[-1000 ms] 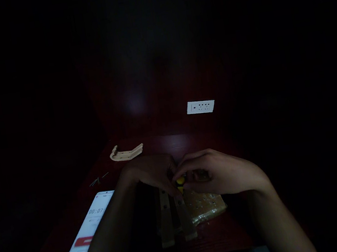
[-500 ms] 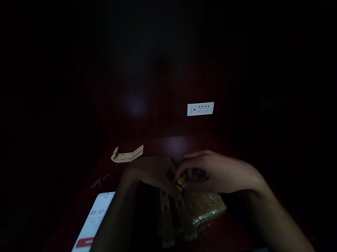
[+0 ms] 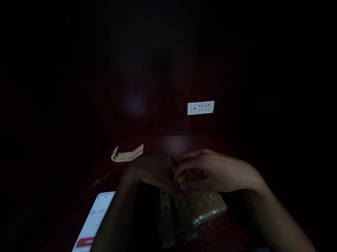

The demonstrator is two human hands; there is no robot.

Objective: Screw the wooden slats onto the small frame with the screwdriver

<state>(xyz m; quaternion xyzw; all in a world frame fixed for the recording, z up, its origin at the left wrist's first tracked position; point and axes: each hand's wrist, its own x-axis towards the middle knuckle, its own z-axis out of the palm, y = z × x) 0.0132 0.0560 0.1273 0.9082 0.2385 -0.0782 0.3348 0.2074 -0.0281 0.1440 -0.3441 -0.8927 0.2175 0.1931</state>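
Two light wooden strips with dark holes, a left strip [image 3: 167, 224] and a right strip [image 3: 186, 221], lie side by side, their far ends under my hands. My left hand [image 3: 158, 172] bends over them, its fingertips pressed down by the right strip; what it grips is hidden. Closed beside it, my right hand [image 3: 208, 173] pinches a small yellow and black object [image 3: 181, 179], partly covered by the fingers. A brown block wrapped in clear film [image 3: 208, 207] lies beneath and to the right of the strips.
A curved wooden piece [image 3: 128, 154] lies at the back left of the dark red table [image 3: 219, 241]. Several thin metal pieces [image 3: 99, 181] are nearer, beyond a lit phone [image 3: 90, 230] beside my left forearm. A white socket plate [image 3: 200, 107] is on the back wall.
The yellow and black object has turned slightly in my right fingers, and less of its yellow shows. Both hands stay in nearly the same place.
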